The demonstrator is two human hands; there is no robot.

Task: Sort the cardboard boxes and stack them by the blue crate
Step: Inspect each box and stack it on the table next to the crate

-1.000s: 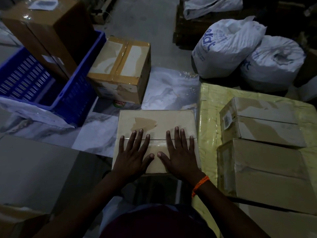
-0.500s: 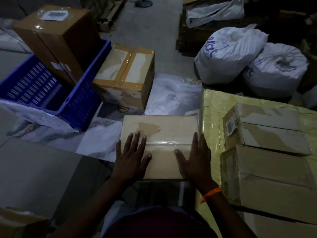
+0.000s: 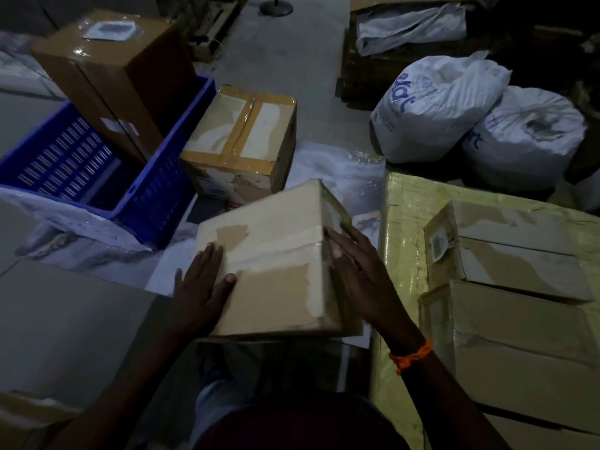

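- The pale cardboard box (image 3: 272,254) is tilted between both hands, low over the floor, near the blue crate (image 3: 162,190)
- The left grip (image 3: 201,287) lies flat on the box's top, fingers straight
- The right grip (image 3: 360,274) presses straight fingers against its right side
- A taped box (image 3: 240,141) stands just beside the crate, and a brown box (image 3: 113,79) stands inside it
- A yellow-wrapped bundle (image 3: 402,222) lies at right

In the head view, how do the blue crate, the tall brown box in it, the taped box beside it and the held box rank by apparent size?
1. blue crate
2. tall brown box and held box: alike; the held one is nearer, so unsure
3. taped box
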